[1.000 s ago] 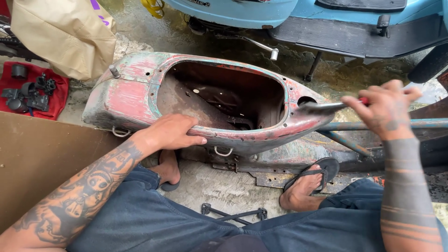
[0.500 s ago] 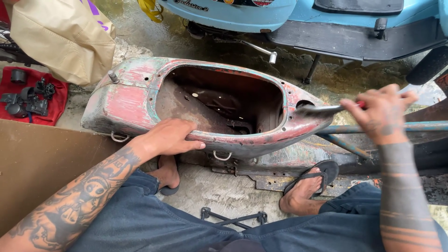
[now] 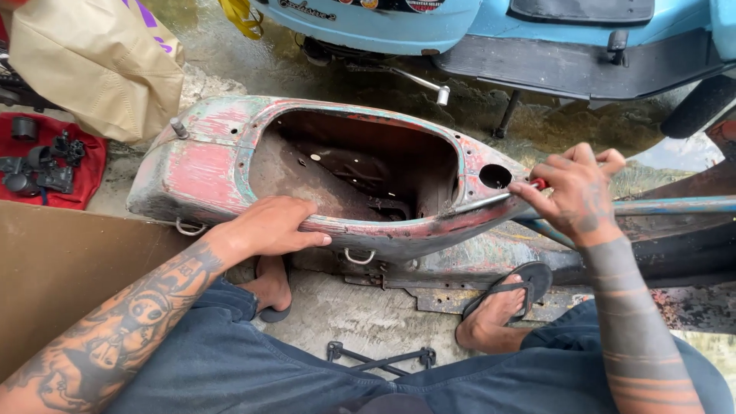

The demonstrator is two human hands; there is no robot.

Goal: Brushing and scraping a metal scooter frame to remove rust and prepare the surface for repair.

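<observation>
Rusty red scooter shell [image 3: 230, 165] being scraped.
Left hand [image 3: 268, 228] presses flat, fingers together; right hand [image 3: 579, 192] fingers pinch scraper [image 3: 491, 201] — keep blade shallow.

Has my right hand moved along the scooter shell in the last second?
Yes. The right hand with its tool has shifted slightly back from the round hole in the scooter shell.

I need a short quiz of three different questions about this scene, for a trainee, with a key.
1. True or false: the left hand rests on the near rim of the red shell.
2. What does the right hand hold? A) a hammer B) a thin metal tool C) a cloth
3. Fill in: the red cloth with black parts lies to the shell's ____.

Key: 1 true; 2 B; 3 left.
</observation>
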